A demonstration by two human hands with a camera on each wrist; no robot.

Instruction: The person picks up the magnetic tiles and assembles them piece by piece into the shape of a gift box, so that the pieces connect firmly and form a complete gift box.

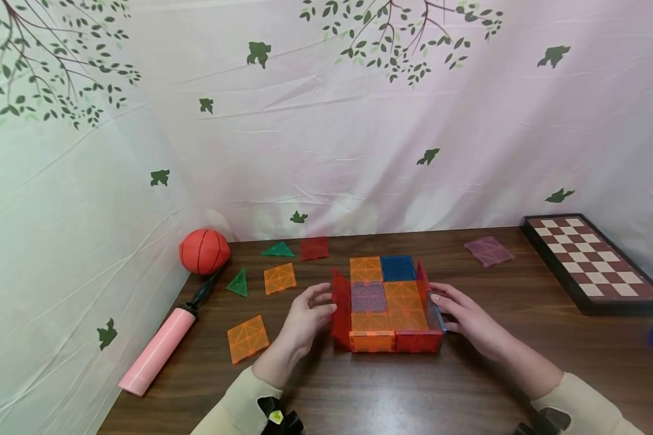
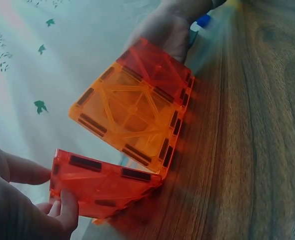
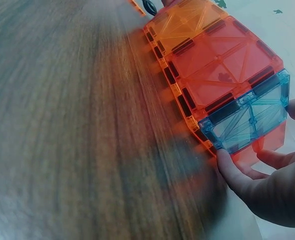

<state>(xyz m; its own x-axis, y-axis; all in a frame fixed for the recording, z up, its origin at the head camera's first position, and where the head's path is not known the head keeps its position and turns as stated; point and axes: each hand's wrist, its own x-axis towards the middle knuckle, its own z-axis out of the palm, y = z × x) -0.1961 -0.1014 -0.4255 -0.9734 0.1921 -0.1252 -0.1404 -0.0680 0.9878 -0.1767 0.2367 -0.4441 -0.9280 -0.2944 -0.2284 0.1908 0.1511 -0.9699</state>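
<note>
Lightly pinched: translucent red tile (image 2: 105,186) in left grip (image 1: 306,315), ridged blue tile (image 3: 252,120) in right grip (image 1: 472,319)

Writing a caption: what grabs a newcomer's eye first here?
Likely the bright tile structure, mostly orange and red, on the table between the left hand and right hand. Then the red ball at back left, and the checkered board at right.
</note>
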